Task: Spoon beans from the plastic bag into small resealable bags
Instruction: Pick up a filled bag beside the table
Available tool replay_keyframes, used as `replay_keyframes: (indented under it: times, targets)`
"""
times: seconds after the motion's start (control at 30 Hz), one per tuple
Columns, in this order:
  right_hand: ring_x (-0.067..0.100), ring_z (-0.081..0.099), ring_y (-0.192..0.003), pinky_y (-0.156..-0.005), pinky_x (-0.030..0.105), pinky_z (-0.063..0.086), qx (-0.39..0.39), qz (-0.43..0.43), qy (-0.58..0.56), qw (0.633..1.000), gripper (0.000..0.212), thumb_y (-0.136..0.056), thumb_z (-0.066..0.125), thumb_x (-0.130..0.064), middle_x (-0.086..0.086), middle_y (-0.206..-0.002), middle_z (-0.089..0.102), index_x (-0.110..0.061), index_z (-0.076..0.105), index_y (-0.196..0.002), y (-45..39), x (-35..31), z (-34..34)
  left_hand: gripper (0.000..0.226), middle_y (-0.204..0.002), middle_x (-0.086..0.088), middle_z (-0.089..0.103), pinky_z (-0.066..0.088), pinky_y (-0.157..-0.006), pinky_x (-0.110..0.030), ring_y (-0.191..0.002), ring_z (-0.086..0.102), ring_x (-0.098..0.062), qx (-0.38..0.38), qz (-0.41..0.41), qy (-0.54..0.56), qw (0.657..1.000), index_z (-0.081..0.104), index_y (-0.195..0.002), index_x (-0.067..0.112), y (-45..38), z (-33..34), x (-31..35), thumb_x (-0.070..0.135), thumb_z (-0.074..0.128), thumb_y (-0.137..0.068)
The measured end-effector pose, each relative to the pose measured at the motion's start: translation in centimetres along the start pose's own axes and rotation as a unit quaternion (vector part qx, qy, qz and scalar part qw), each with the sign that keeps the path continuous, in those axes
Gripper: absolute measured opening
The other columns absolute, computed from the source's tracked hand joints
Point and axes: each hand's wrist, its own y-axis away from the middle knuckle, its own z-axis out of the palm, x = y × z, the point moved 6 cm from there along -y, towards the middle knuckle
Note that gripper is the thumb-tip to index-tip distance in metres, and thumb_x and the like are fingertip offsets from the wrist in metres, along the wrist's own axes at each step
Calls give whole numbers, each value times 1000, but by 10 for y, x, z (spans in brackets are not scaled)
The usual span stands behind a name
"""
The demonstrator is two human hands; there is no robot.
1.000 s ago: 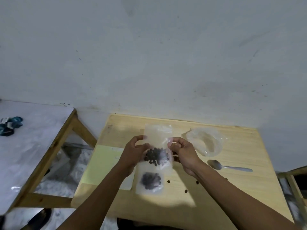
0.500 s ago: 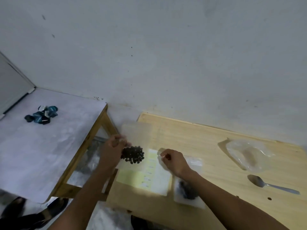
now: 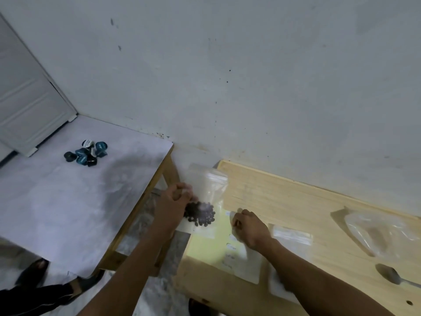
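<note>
Wooden table meets a pale wall. Our left hand pinches a small bag of beans at the table's left edge. Our right hand, fingers curled, rests on a yellow sheet; what it holds, we cannot tell.

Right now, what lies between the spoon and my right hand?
In the head view, a small resealable bag lies flat on the table between the spoon and right hand.

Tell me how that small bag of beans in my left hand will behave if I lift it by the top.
The small bag is thin clear film, so it probably flops and sags. The beans sit bunched low, so it likely hangs bottom-heavy and swings. Your left hand pinches its side, and smooth plastic may slip.
</note>
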Motion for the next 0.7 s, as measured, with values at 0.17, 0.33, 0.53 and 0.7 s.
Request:
replay_keyframes:
  times: [0.17, 0.33, 0.53, 0.7]
  targets:
    - [19, 62, -70, -70, 38, 51, 68, 84, -295, 949, 10, -91, 60, -13, 5, -78, 66, -16, 59, -81, 14, 13, -41, 9, -80, -5, 72, 51, -56, -19, -64, 65, -8, 9, 18, -27, 999, 65, -101, 21, -2, 14, 11, 17, 58, -97]
    - [16, 63, -71, -60, 20, 49, 164, 48, -440, 881, 5, -93, 61, -5, 7, -78, 61, -8, 65, -92, 38, 1, -125, 16, -59, 5, 54, 36, -43, -11, -45, 44, 0, -6, 64, -44, 997, 63, -90, 21, -1, 46, 30, 9, 55, -96]
    - [2, 56, -71, -66, 11, 43, 232, -41, -354, 905, 13, -91, 62, -9, -4, -82, 69, -19, 70, -88, 62, -24, -188, 13, -84, 7, 69, 46, -58, -16, -64, 61, -8, -31, 108, -74, 991, 65, -96, 19, 7, 98, 61, 9, 58, -92]
    - [15, 56, -66, -64, 25, 46, 283, -32, -306, 909, 9, -90, 64, -15, 1, -75, 65, -24, 62, -93, 75, -17, -205, 10, -89, 2, 74, 55, -66, -23, -77, 69, -5, -62, 169, -67, 981, 64, -101, 11, 23, 130, 82, 7, 57, -95]
